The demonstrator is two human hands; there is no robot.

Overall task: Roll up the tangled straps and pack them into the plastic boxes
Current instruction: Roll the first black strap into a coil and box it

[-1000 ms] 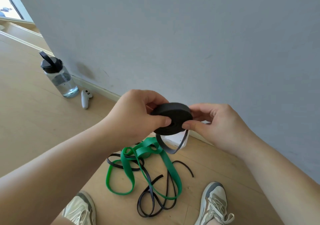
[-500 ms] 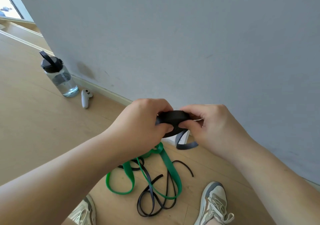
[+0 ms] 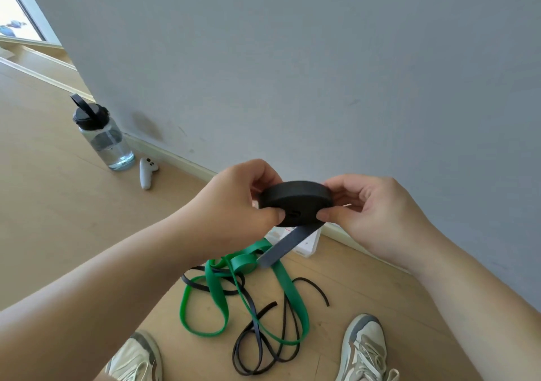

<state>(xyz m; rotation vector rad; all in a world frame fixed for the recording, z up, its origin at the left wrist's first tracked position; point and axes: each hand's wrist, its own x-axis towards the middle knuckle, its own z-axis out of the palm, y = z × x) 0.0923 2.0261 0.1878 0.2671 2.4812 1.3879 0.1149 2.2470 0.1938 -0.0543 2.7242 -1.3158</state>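
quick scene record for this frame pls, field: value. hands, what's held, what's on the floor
left hand: grips the left edge of the black strap roll
right hand: pinches the roll's right edge
roll state: wound into a flat disc, held in the air above the floor
loose tail: short grey-black end hanging from the roll
green strap: unrolled, looped on the floor
thin black strap: unrolled, tangled with the green one
plastic box: white, by the wall, mostly hidden behind the roll
water bottle: upright by the wall
white controller: lying beside the bottle
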